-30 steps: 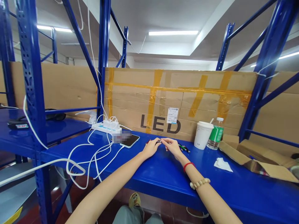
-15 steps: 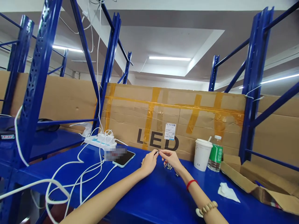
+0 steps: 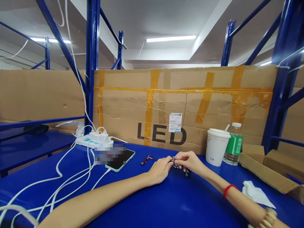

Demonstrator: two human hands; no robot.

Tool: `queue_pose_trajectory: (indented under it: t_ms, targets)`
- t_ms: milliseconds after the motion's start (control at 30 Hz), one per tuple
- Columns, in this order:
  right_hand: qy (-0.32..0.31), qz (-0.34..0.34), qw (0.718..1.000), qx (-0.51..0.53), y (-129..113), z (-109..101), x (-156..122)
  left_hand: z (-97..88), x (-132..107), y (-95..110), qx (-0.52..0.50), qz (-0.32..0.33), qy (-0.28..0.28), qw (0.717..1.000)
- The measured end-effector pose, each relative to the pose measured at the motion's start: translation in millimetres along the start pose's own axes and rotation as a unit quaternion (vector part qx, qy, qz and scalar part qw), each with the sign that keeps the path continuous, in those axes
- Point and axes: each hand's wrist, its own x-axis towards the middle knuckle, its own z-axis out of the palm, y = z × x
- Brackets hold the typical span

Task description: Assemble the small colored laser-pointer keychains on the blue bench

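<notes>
My left hand (image 3: 161,170) rests over the blue tabletop, its thumb and fingers pinched on small shiny metal pieces (image 3: 176,165). From the other side my right hand (image 3: 190,162) closes its fingertips on the same pieces, so the two hands nearly touch. The pieces look like a dark silver chain or cluster; fingers cover much of it. A further shiny bit (image 3: 186,173) lies just under the right hand. Left of the hands lies a small red T-shaped tool (image 3: 147,159), touched by neither.
A phone (image 3: 120,160) and a white power strip (image 3: 95,141) with trailing cables lie on the left. To the right stand a white paper cup (image 3: 217,148), a bottle (image 3: 234,145), a crumpled tissue (image 3: 257,193) and an open cardboard box (image 3: 266,174). A large cardboard panel (image 3: 128,107) closes off the back.
The view has moved closer and tilted down. Both hands remain together, fingertips now on the cluster of metal pieces. The red tool, mostly hidden behind the left hand before, now shows.
</notes>
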Motion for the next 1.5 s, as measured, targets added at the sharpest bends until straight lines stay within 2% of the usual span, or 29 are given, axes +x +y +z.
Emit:
queue_pose_trajectory:
  t_ms: [67, 267, 400, 700, 933, 1033, 1100, 1167, 1267, 1367, 1500]
  targets:
    - [-0.004, -0.004, 1.000, -0.006, 0.7, 0.2, -3.2, -1.4, -1.0, 0.6, 0.006, 0.008, -0.024, 1.000]
    - [0.009, -0.025, 0.999, -0.039, 5.3, 0.9, -10.6, -3.1, -2.6, -0.4, -0.019, 0.043, -0.041, 0.998]
    - [0.024, -0.037, 0.997, -0.061, 6.8, 3.9, -16.9, -1.0, -2.1, -1.1, -0.030, 0.032, -0.069, 0.997]
    - [0.078, 0.035, 0.993, -0.079, 2.6, 15.4, -21.9, -1.3, -4.7, 1.1, 0.008, 0.051, -0.008, 0.999]
    - [0.115, 0.006, 0.987, -0.111, 11.2, 22.8, -19.5, -1.4, -4.4, 2.6, 0.074, 0.005, 0.007, 0.997]
    - [0.141, -0.010, 0.971, -0.192, 13.0, 14.3, -19.2, -2.8, -4.5, 3.5, 0.105, -0.035, 0.018, 0.994]
    - [0.177, -0.028, 0.942, -0.282, 12.4, 5.8, -21.3, -4.1, -4.6, 4.3, 0.113, -0.063, 0.031, 0.991]
    - [0.186, -0.055, 0.910, -0.367, 10.4, -1.1, -25.0, -5.1, -4.6, 5.0, 0.116, -0.083, 0.036, 0.989]
    - [0.136, -0.077, 0.886, -0.436, 8.2, -4.6, -29.9, -5.2, -4.6, 6.0, 0.124, -0.080, 0.031, 0.989]
    - [0.081, -0.091, 0.877, -0.464, 10.7, -2.6, -30.8, -4.2, -4.5, 6.7, 0.139, -0.055, 0.027, 0.988]
    - [0.057, -0.080, 0.874, -0.477, 17.0, -2.0, -28.6, -3.9, -4.2, 6.7, 0.155, -0.044, 0.021, 0.987]
